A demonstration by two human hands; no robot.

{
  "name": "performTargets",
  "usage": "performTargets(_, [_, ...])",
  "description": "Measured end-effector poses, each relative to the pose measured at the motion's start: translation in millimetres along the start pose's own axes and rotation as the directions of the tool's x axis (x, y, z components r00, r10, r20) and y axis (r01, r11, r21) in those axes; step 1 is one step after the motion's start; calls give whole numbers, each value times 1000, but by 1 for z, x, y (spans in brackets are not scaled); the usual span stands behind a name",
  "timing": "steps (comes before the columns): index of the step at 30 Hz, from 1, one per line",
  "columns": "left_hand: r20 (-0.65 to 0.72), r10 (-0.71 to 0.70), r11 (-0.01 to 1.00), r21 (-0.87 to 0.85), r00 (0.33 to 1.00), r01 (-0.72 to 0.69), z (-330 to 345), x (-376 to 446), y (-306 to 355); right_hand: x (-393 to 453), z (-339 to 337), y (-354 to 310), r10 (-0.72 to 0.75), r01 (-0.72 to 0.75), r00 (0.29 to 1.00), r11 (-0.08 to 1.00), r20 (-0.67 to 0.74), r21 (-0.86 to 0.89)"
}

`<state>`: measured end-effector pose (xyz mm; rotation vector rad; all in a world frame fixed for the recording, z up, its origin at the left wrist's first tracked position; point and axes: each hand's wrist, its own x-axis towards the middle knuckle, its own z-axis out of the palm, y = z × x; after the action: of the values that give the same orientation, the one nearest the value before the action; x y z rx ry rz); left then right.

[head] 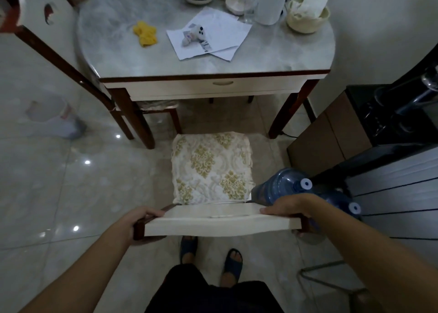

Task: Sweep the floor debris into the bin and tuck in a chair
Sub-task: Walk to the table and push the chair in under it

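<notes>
A chair with a cream and gold patterned seat stands in front of me, facing the table. Its seat front sits just short of the table's near edge, out from under it. My left hand grips the left end of the white backrest top rail. My right hand grips the right end of the same rail. My feet in blue sandals stand right behind the chair. No broom, debris or bin can be made out for certain.
Two blue water jugs stand close to the chair's right side, beside dark cabinets. A second chair is at the table's left. A blurred plastic bag lies on the glossy floor at left. Papers, a yellow cloth and bowls cover the table.
</notes>
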<state>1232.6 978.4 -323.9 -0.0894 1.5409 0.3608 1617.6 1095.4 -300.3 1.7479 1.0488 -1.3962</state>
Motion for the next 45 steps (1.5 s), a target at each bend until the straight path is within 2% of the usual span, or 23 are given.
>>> performTargets(4, [-2,44,997,-67,999,-44,4,5,-6,11,-9,29,-78,29,990,930,120,366])
performTargets(8, [-9,-10,1000,-12,1000,10,3,12,-2,27,-3,46,-107,17,987,810,119,586])
performTargets(11, [-13,-44,998,43,999,44,-3,22,1,34,0,46,-110,-8,986,731,129,682])
performTargets(16, [65,-78,995,69,995,74,-6,30,6,36,-2,47,-59,-47,991,693,122,719])
performTargets(23, [139,-63,996,63,988,55,-23,33,23,35,10,34,-159,58,986,615,51,787])
performTargets(28, [151,-38,999,42,988,32,-37,35,49,35,16,16,-170,108,985,560,-14,821])
performTargets(32, [178,-36,999,29,983,31,-35,35,46,34,19,14,-154,110,988,524,-34,845])
performTargets(35, [182,-38,999,28,983,33,-28,36,43,36,3,13,-104,108,993,555,-60,825])
performTargets(38, [202,-19,998,-55,979,30,-22,42,45,32,-20,5,-61,75,997,593,-48,802])
performTargets(42, [276,-18,994,-98,961,47,-9,42,53,26,-44,-2,-60,75,997,611,-48,788])
performTargets(45, [239,-30,994,-93,970,54,-1,39,63,29,-49,1,-87,99,995,610,-58,786])
